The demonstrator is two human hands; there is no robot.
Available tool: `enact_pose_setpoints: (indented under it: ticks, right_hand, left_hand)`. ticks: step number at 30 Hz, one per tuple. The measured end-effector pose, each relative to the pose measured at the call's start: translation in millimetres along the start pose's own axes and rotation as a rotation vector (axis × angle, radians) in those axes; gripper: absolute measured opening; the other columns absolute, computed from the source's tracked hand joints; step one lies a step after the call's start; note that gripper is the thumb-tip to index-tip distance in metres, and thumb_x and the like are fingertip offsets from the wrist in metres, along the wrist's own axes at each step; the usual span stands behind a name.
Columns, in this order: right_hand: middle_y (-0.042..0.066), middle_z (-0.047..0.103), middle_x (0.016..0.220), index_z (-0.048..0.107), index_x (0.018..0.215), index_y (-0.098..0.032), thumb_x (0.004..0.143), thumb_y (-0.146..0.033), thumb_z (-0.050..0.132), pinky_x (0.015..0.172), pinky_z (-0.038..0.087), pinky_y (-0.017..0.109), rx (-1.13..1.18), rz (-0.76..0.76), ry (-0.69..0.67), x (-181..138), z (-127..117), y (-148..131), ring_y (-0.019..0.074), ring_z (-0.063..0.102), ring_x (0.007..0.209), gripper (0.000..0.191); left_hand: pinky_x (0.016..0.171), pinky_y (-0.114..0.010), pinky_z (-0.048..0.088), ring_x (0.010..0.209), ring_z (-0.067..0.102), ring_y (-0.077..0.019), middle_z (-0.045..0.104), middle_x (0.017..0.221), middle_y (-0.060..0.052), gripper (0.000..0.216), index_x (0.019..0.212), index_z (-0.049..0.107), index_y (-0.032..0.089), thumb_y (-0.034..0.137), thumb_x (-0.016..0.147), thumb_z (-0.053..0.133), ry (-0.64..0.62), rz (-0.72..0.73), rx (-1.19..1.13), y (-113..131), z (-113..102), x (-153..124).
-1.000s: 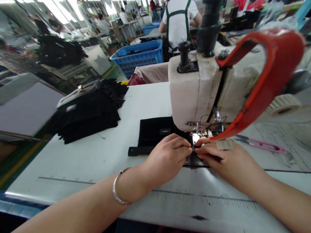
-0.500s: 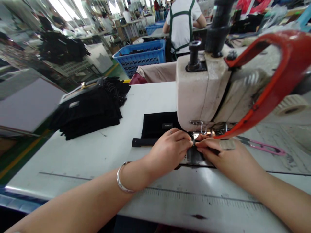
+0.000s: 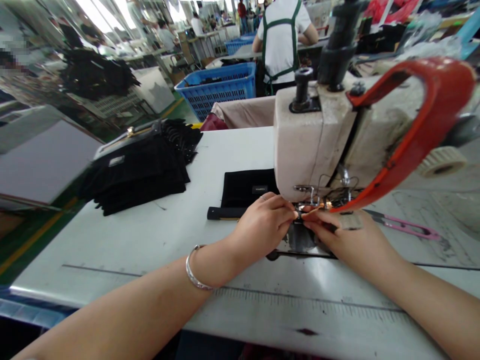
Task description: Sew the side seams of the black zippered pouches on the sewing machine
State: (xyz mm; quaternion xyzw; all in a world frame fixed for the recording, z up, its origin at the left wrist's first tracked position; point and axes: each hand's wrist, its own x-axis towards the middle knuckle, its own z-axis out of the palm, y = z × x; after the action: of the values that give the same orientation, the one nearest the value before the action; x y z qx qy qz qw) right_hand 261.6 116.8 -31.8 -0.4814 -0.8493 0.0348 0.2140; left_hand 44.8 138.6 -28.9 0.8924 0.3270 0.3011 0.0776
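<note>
Under the head of a white sewing machine [image 3: 300,145] lies a black fabric piece [image 3: 240,187] with a small label. Its near edge carries a folded black strip [image 3: 223,213]. My left hand [image 3: 264,220], with a ring and a silver bracelet, pinches the near edge of the black piece just left of the needle area. Close by on the right, my right hand [image 3: 345,230] grips the same edge between thumb and fingers, a beige band around one finger. The fingertips nearly meet in front of the presser foot. The part of the fabric beneath the hands is hidden.
Pink-handled thread snips [image 3: 410,227] lie right of the machine. A stack of black fabric pieces [image 3: 142,170] stands on the table's left. Beyond the table are a blue basket [image 3: 221,90] and a person [image 3: 281,42] seen from behind. A ruler scale [image 3: 300,300] runs along the front.
The black piece has shifted slightly away from me and to the right, both hands still at its near edge. The machine's needle mechanism shows a different position.
</note>
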Motion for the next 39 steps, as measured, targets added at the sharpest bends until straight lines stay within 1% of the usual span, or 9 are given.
enact_pose_setpoints:
  ticks: [3, 7, 14, 19, 25, 28, 32, 34, 39]
  right_hand:
    - [0.003, 0.077, 0.09, 0.075, 0.091, -0.021, 0.089, -0.016, 0.062, 0.069, 0.051, 0.034, 0.009, 0.004, 0.025, -0.2, 1.2, -0.8, 0.0237, 0.07, 0.081, 0.014]
    - [0.004, 0.077, 0.092, 0.075, 0.092, -0.02, 0.09, -0.016, 0.062, 0.071, 0.053, 0.034, 0.02, -0.014, 0.045, 0.4, 1.5, -0.9, 0.0243, 0.07, 0.084, 0.015]
    - [0.005, 0.077, 0.093, 0.075, 0.091, -0.02, 0.089, -0.015, 0.062, 0.074, 0.053, 0.035, 0.042, -0.015, 0.055, 0.3, 4.4, -0.4, 0.0244, 0.07, 0.086, 0.013]
    - [0.007, 0.076, 0.098, 0.075, 0.097, -0.02, 0.092, -0.019, 0.06, 0.081, 0.053, 0.038, 0.122, 0.087, 0.013, -2.2, 8.9, 1.1, 0.025, 0.07, 0.09, 0.016]
    - [0.011, 0.074, 0.1, 0.075, 0.097, -0.019, 0.093, -0.021, 0.058, 0.08, 0.052, 0.038, 0.147, 0.134, -0.018, -3.4, 14.6, 2.1, 0.0251, 0.068, 0.088, 0.018]
    - [0.009, 0.074, 0.099, 0.075, 0.095, -0.02, 0.093, -0.02, 0.058, 0.081, 0.05, 0.036, 0.162, 0.154, -0.013, -1.6, 17.2, -1.5, 0.0239, 0.067, 0.091, 0.017]
    - [0.006, 0.073, 0.091, 0.072, 0.087, -0.021, 0.09, -0.018, 0.059, 0.077, 0.049, 0.03, 0.164, 0.182, 0.024, 3.9, 17.7, -8.8, 0.0204, 0.065, 0.087, 0.014]
    - [0.005, 0.073, 0.091, 0.071, 0.085, -0.022, 0.088, -0.017, 0.061, 0.077, 0.048, 0.029, 0.169, 0.18, 0.037, 6.1, 17.6, -11.5, 0.0197, 0.065, 0.087, 0.011]
    - [0.004, 0.074, 0.095, 0.07, 0.085, -0.023, 0.082, -0.016, 0.066, 0.079, 0.049, 0.028, 0.195, 0.179, 0.057, 6.1, 20.9, -13.0, 0.0199, 0.066, 0.09, 0.009]
  left_hand:
    - [0.094, -0.034, 0.054, 0.096, 0.068, -0.0189, 0.076, 0.099, -0.001, 0.014, 0.091, 0.074, 0.018, 0.01, 0.093, 0.063, -0.009, 0.003, -0.001, -0.4, -0.2, 0.4]
    - [0.093, -0.034, 0.055, 0.095, 0.068, -0.0188, 0.077, 0.1, -0.001, 0.014, 0.092, 0.074, 0.019, 0.012, 0.095, 0.062, -0.002, 0.008, -0.002, -1.2, 0.1, 1.1]
    - [0.092, -0.035, 0.054, 0.095, 0.068, -0.0194, 0.076, 0.098, -0.002, 0.017, 0.09, 0.074, 0.019, 0.012, 0.095, 0.06, -0.036, -0.018, 0.005, -1.9, 0.5, 1.9]
    - [0.091, -0.034, 0.055, 0.094, 0.067, -0.0189, 0.076, 0.098, -0.002, 0.014, 0.091, 0.074, 0.019, 0.012, 0.094, 0.061, 0.001, -0.018, 0.002, -1.8, 1.7, 1.1]
    - [0.089, -0.035, 0.056, 0.091, 0.068, -0.0194, 0.076, 0.093, -0.003, 0.017, 0.089, 0.074, 0.02, 0.01, 0.092, 0.062, 0.002, -0.03, 0.026, -3.1, 2.9, 1.8]
    - [0.088, -0.035, 0.057, 0.092, 0.069, -0.0199, 0.076, 0.093, -0.003, 0.018, 0.089, 0.075, 0.02, 0.008, 0.091, 0.062, 0.039, -0.028, 0.015, -4.9, 4.7, 0.9]
    - [0.086, -0.035, 0.059, 0.092, 0.069, -0.0216, 0.076, 0.095, -0.004, 0.02, 0.09, 0.076, 0.021, 0.007, 0.089, 0.062, 0.062, -0.026, 0.01, -8.6, 6.4, -0.7]
    - [0.083, -0.035, 0.06, 0.09, 0.069, -0.0218, 0.076, 0.094, -0.004, 0.021, 0.089, 0.077, 0.022, 0.008, 0.088, 0.061, 0.064, -0.037, 0.006, -10.0, 6.0, -1.0]
    - [0.086, -0.035, 0.061, 0.092, 0.071, -0.0209, 0.076, 0.096, -0.002, 0.023, 0.089, 0.076, 0.024, 0.009, 0.088, 0.059, 0.045, -0.053, -0.055, -9.7, 3.4, -2.4]
